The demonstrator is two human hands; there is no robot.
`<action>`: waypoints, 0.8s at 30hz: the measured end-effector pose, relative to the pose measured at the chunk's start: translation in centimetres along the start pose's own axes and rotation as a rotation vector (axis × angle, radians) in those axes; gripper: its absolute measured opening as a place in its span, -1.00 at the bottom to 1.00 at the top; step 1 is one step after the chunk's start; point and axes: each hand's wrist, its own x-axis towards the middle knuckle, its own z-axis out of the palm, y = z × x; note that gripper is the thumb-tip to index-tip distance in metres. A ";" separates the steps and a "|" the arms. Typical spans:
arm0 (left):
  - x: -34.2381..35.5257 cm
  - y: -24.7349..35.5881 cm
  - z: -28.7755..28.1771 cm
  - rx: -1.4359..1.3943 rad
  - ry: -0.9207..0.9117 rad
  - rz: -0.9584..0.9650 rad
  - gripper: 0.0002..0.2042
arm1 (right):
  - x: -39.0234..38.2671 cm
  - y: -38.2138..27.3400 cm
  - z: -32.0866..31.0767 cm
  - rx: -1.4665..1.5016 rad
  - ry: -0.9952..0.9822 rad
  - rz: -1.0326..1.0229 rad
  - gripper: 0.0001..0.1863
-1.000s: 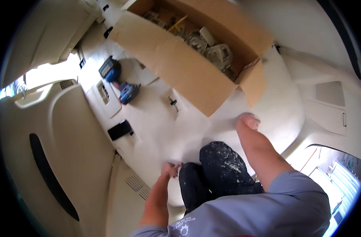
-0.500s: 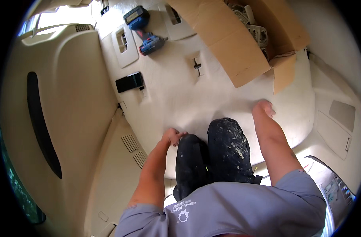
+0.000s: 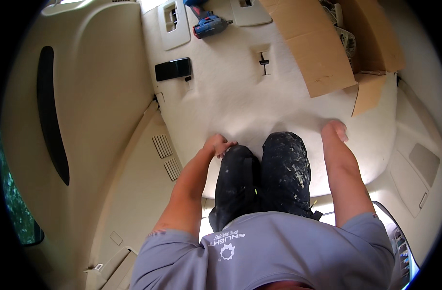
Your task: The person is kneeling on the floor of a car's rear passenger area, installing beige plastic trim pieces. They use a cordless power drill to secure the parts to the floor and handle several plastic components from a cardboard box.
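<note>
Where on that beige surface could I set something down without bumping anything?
The widest bare patch of beige surface lies between the phone, the black clip, the cardboard box and the knees. A smaller one lies right of the right hand, below the box's small flap. It's crowded at the top, where the cordless driver lies between two trim plates.

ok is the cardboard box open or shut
Open: the cardboard box has its flaps spread outward, and pale parts show inside.

Left hand (image 3: 219, 144) half-curled, right arm (image 3: 341, 166) extended
</note>
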 end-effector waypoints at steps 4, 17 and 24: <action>-1.0 -0.1 -0.3 0.008 0.003 -0.027 -0.37 | -1.8 -0.5 0.6 -0.007 -0.046 -0.023 -0.61; 0.8 -2.5 0.9 0.249 0.061 -0.042 -0.30 | -15.1 -4.0 -11.3 0.160 0.117 0.181 -0.63; -0.7 0.2 1.0 0.067 0.102 -0.028 -0.38 | -17.8 -3.9 -19.8 0.303 0.305 0.384 -0.65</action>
